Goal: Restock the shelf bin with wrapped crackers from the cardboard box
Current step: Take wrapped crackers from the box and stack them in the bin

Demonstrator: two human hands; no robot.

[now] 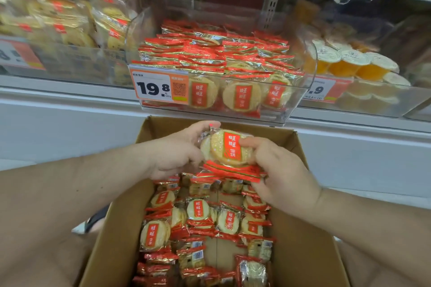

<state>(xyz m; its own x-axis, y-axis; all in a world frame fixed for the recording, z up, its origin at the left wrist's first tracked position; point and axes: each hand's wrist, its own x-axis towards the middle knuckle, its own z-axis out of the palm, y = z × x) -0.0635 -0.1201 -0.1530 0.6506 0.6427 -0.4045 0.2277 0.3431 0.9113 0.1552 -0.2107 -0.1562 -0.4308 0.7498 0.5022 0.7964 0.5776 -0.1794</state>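
Both hands hold a small stack of wrapped crackers (227, 150) above the open cardboard box (121, 223). My left hand (179, 151) grips the stack's left side, thumb on top. On the stack's right side, my right hand (282, 172) curls round the packs, its thumb pressing on the red label. Several more wrapped crackers (200, 216) lie loose in the box. Just beyond and above the hands stands the clear shelf bin (300, 98), filled with rows of the same red-edged packs.
A price tag reading 19.8 (158, 87) hangs on the bin's front. Another clear bin of yellow cracker packs (67, 25) stands to the left, and jelly cups (352, 63) sit in a bin to the right. A white shelf ledge (70, 93) runs below the bins.
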